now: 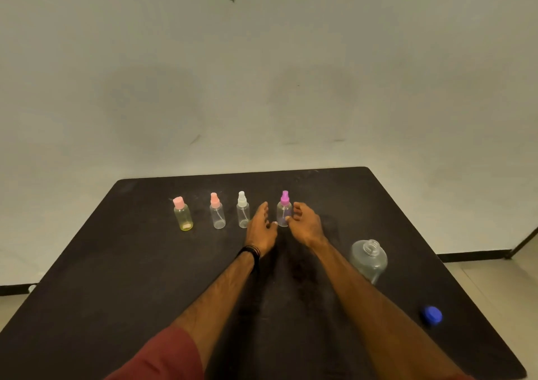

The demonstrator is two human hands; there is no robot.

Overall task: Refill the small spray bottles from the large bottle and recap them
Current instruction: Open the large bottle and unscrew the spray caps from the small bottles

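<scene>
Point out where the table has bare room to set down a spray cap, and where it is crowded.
Bare table lies left of the left hand, before the small-bottle row, and between large bottle and blue cap. Crowded: both hands flank the purple-capped bottle, right hand apparently touching it.

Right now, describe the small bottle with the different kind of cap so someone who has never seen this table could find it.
On the black table, four small bottles stand in a row near the far edge. Go to the row's left end: the yellowish bottle. It alone has a plain pink cap, no spray nozzle, and a yellow tint, while the other three are clear sprayers.
</scene>
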